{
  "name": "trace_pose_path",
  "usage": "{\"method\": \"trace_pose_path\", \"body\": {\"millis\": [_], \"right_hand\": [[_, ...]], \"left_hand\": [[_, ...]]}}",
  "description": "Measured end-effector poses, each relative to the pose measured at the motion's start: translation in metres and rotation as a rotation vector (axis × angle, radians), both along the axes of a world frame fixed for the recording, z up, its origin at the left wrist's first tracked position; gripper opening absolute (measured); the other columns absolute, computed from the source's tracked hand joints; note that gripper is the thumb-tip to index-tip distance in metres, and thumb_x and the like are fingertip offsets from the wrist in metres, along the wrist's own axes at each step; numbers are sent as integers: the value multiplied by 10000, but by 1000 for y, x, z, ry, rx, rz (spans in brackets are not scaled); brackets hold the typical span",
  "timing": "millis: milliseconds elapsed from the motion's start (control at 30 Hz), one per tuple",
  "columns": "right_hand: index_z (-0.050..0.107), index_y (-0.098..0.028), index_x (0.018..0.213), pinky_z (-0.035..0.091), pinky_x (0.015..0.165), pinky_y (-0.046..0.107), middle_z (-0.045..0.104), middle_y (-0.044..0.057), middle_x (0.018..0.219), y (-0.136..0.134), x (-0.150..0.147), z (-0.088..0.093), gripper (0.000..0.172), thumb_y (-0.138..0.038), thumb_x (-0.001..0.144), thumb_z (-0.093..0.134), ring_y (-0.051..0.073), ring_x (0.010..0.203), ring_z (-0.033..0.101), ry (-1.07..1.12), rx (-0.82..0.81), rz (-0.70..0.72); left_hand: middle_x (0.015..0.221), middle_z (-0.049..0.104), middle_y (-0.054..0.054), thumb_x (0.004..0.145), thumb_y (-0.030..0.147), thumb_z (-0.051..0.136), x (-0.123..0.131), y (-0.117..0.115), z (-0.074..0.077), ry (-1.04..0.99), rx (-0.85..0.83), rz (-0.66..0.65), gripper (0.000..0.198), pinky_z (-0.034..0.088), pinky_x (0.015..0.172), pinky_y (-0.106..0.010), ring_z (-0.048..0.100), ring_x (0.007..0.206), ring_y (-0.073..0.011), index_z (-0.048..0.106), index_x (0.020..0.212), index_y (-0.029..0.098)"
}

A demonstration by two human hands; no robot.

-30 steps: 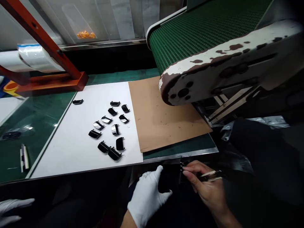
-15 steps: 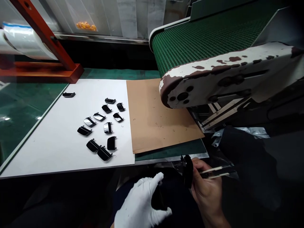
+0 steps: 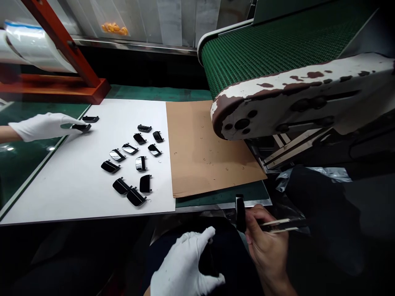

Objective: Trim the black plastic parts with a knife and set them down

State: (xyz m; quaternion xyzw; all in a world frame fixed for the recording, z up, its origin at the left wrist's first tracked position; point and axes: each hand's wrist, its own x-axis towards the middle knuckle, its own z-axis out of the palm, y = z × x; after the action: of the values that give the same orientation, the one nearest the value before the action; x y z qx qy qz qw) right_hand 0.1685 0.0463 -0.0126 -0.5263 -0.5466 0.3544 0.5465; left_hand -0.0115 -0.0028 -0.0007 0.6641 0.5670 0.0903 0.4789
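My left hand (image 3: 183, 263), in a white glove, is low in the middle with thumb and fingers curved around a dark piece (image 3: 207, 259). It looks like one of the black plastic parts but barely shows against the dark clothing. My bare right hand (image 3: 267, 242) pinches a glossy black plastic part (image 3: 240, 213) upright by the table's front edge. Tweezers (image 3: 279, 225) with pale prongs lie in the same hand and point right. Several similar black parts with small tabs, such as this one (image 3: 136, 197), rest on the white sheet (image 3: 77, 181).
A co-worker's white-gloved hand (image 3: 46, 126) touches a black part (image 3: 82, 127) at the sheet's left edge. Brown cardboard (image 3: 191, 164) with tiny curved bits lies beside the sheet. A green conveyor (image 3: 262, 61) overhangs at right. A red frame (image 3: 83, 88) with film rolls (image 3: 37, 45) stands left.
A co-worker's gloved hand has come in from the left with a black part. The part in my right hand has turned and shifted slightly up and left. My left hand has hardly moved.
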Motion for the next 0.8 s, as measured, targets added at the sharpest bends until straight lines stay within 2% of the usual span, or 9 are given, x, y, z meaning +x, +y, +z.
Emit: {"method": "trace_pose_path", "body": {"millis": [100, 233, 533, 700, 800], "right_hand": [[672, -223, 760, 392, 444, 282, 543, -44, 564, -2, 2, 0, 110, -301, 838, 675, 106, 399, 446, 23, 46, 8], [678, -246, 781, 392, 483, 291, 556, -50, 594, -5, 5, 0, 52, -253, 832, 683, 113, 435, 488, 48, 99, 35], [692, -247, 810, 373, 480, 281, 548, -58, 618, -7, 7, 0, 40, -225, 840, 677, 95, 429, 477, 64, 108, 73], [696, -245, 783, 381, 479, 277, 554, -61, 605, -9, 4, 0, 32, -236, 813, 704, 88, 416, 475, 90, 79, 59], [688, -226, 726, 391, 469, 284, 548, -54, 584, -9, 7, -2, 98, -296, 763, 745, 98, 416, 481, 103, 51, -14]], "left_hand": [[1128, 635, -140, 683, 371, 769, 0, 0, 0, 2, 5, -3, 793, 472, 953, -448, 573, 1082, -323, 448, 1371, 141], [1157, 624, -148, 688, 386, 769, 0, 0, 0, 17, -10, -14, 806, 453, 975, -459, 562, 1106, -332, 440, 1381, 139], [1165, 618, -156, 696, 396, 762, 0, 1, 0, 31, -17, -29, 816, 451, 975, -470, 560, 1113, -340, 433, 1393, 127], [1119, 649, -145, 669, 405, 782, 0, -1, -5, 36, 52, -8, 817, 498, 931, -457, 595, 1070, -332, 460, 1372, 139], [1068, 682, -116, 649, 413, 792, -2, -6, -12, 28, 186, 5, 787, 535, 895, -420, 642, 1003, -307, 496, 1337, 172]]}}
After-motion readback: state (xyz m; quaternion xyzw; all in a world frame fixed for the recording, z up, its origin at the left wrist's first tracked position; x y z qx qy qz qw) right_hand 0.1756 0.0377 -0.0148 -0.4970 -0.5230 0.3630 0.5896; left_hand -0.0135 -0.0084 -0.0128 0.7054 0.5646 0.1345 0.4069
